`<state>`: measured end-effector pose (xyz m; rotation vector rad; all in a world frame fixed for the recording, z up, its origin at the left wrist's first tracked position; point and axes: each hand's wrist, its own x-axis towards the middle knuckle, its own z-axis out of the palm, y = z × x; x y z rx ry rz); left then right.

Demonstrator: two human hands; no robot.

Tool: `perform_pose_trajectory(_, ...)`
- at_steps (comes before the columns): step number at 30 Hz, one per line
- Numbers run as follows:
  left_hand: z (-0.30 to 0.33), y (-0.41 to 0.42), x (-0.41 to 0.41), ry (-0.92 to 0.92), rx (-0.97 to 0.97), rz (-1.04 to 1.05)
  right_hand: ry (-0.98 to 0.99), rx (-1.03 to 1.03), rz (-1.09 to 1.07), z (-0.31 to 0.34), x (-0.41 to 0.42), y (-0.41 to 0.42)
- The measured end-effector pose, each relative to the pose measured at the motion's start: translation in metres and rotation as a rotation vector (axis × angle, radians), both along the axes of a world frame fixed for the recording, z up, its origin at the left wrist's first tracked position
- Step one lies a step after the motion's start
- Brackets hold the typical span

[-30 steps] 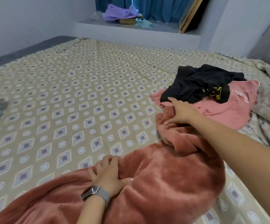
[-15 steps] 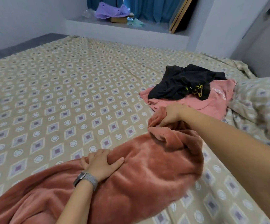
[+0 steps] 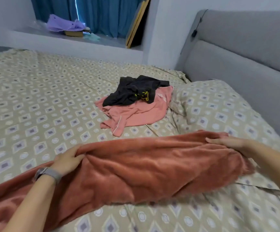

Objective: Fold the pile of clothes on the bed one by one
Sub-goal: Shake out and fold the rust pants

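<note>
Stretching rust fleece (image 3: 135, 169) betw. left grip (image 3: 68, 159) & right grip (image 3: 226, 141).

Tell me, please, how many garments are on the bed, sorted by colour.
Rust-brown fleece garment, held by the left hand and the right hand: 1
Pink garment: 1
Black garment, lying on the pink one: 1
Total: 3
</note>
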<state>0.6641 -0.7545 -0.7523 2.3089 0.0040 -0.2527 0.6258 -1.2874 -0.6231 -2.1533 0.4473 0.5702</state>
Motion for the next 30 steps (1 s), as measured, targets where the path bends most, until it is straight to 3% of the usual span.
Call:
perform_pose_trajectory(2,-0.002,-0.016,-0.003,0.037,-0.006,-0.041,-0.048,-0.046,-0.072,-0.02,-0.021,0.001)
perform_pose_trajectory(6,-0.015,-0.059,-0.016,-0.071,0.444,-0.003,-0.107,-0.129,-0.115,-0.052,-0.036,0.028)
perform_pose_trajectory(11,-0.034,-0.079,-0.025,-0.151,0.585,0.054,-0.188,-0.404,-0.267,-0.103,-0.043,0.016)
perform_pose_trajectory(15,-0.034,-0.097,-0.047,-0.491,0.543,-0.036,-0.22,-0.332,-0.333,-0.153,-0.054,-0.016)
perform_pose_trajectory(17,-0.025,-0.105,-0.065,-0.592,0.498,-0.109,-0.275,-0.3,-0.426,-0.145,-0.069,0.001)
perform_pose_trajectory(20,-0.01,-0.119,-0.099,-0.646,0.435,-0.092,-0.385,-0.285,-0.554,-0.139,-0.095,0.022)
perform_pose_trajectory(22,-0.004,-0.122,-0.119,-0.5,0.395,0.045,-0.403,-0.119,-0.602,-0.142,-0.106,0.017)
perform_pose_trajectory(24,-0.011,-0.113,-0.131,-0.078,0.236,0.195,-0.319,-0.012,-0.582,-0.15,-0.114,0.005)
perform_pose_trajectory(27,-0.018,-0.103,-0.144,0.514,-0.502,0.416,-0.304,0.06,-0.611,-0.146,-0.124,-0.001)
perform_pose_trajectory(30,-0.022,-0.111,-0.147,0.582,-1.08,0.635,-0.352,0.155,-0.694,-0.136,-0.131,0.001)
